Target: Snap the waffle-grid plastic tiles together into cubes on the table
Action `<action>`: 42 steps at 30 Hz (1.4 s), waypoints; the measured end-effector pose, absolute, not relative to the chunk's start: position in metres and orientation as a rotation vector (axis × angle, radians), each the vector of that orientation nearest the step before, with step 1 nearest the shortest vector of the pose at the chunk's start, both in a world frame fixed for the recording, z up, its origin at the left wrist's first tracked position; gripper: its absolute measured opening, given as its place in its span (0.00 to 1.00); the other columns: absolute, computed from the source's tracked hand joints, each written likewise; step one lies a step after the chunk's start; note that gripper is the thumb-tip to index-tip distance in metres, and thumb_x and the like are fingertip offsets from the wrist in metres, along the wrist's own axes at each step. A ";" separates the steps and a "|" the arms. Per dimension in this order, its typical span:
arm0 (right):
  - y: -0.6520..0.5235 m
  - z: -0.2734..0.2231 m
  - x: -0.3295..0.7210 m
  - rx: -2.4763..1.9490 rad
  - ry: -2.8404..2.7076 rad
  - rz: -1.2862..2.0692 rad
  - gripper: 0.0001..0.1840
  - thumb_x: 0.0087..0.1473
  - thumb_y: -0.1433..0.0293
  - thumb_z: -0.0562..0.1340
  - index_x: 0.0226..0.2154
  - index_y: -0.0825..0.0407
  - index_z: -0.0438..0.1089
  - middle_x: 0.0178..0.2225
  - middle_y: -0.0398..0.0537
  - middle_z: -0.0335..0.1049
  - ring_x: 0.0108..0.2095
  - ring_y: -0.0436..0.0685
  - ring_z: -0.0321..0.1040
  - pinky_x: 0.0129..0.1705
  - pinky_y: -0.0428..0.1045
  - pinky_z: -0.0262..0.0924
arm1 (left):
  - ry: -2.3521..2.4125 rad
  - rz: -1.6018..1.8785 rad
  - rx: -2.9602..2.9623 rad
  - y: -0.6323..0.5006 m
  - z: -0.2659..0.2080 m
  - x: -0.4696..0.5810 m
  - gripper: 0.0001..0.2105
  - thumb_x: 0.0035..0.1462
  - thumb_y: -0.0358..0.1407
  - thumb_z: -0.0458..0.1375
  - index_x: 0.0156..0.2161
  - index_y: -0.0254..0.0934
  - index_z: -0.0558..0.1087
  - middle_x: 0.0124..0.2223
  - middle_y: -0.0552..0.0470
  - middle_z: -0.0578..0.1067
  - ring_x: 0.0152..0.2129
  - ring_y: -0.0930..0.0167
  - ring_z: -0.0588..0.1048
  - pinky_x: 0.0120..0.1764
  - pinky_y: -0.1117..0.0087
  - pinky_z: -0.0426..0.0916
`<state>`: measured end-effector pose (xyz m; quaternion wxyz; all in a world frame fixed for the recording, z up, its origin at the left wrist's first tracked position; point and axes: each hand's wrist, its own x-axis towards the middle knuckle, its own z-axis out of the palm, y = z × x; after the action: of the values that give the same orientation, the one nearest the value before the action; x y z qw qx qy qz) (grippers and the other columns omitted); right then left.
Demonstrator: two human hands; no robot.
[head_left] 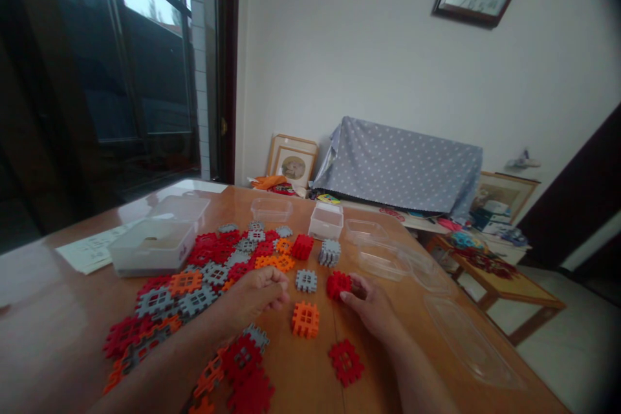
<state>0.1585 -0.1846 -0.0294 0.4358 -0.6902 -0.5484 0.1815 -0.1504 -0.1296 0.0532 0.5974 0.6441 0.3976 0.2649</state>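
Note:
My right hand grips a small red stack of interlocking plastic tiles, thumb at the near side and fingers behind. To its left, my left hand is curled closed above the table, with no tile showing in it. Between the hands lie a grey tile and an orange stack of tiles. A single red tile rests nearer to me. Just beyond my hands stand another red stack and a grey stack.
Mixed red, grey and orange tiles spread across the left of the wooden table. A clear plastic box stands on paper at the left. A smaller box stands at the back; clear lids lie along the right.

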 end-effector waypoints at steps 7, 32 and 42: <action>-0.183 -0.033 0.161 -1.769 -1.430 0.423 0.28 0.47 0.58 0.69 0.51 0.49 0.75 0.45 0.51 0.76 0.46 0.63 0.73 0.53 0.60 0.64 | 0.925 0.626 1.488 -0.131 0.054 -0.150 0.15 0.53 0.45 0.57 0.40 0.36 0.69 0.36 0.49 0.79 0.31 0.68 0.74 0.37 0.68 0.64; -0.208 0.011 0.115 -1.689 -1.436 0.202 0.22 0.57 0.52 0.61 0.47 0.49 0.74 0.44 0.52 0.76 0.44 0.63 0.71 0.45 0.56 0.65 | 0.938 0.654 1.575 -0.125 0.061 -0.160 0.13 0.53 0.42 0.58 0.41 0.36 0.71 0.36 0.50 0.79 0.30 0.70 0.74 0.35 0.70 0.64; -0.260 0.036 -0.003 -1.398 -2.184 0.376 0.21 0.56 0.55 0.66 0.50 0.44 0.72 0.42 0.49 0.72 0.43 0.62 0.68 0.44 0.55 0.65 | 0.961 0.750 1.612 -0.116 0.052 -0.167 0.09 0.56 0.39 0.55 0.39 0.37 0.71 0.35 0.53 0.78 0.30 0.71 0.75 0.37 0.70 0.67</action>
<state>-0.0028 -0.2596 0.0363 0.2575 -0.5156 -0.8054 0.1385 -0.1666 -0.1156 0.0525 0.5314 0.6755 0.4029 0.3145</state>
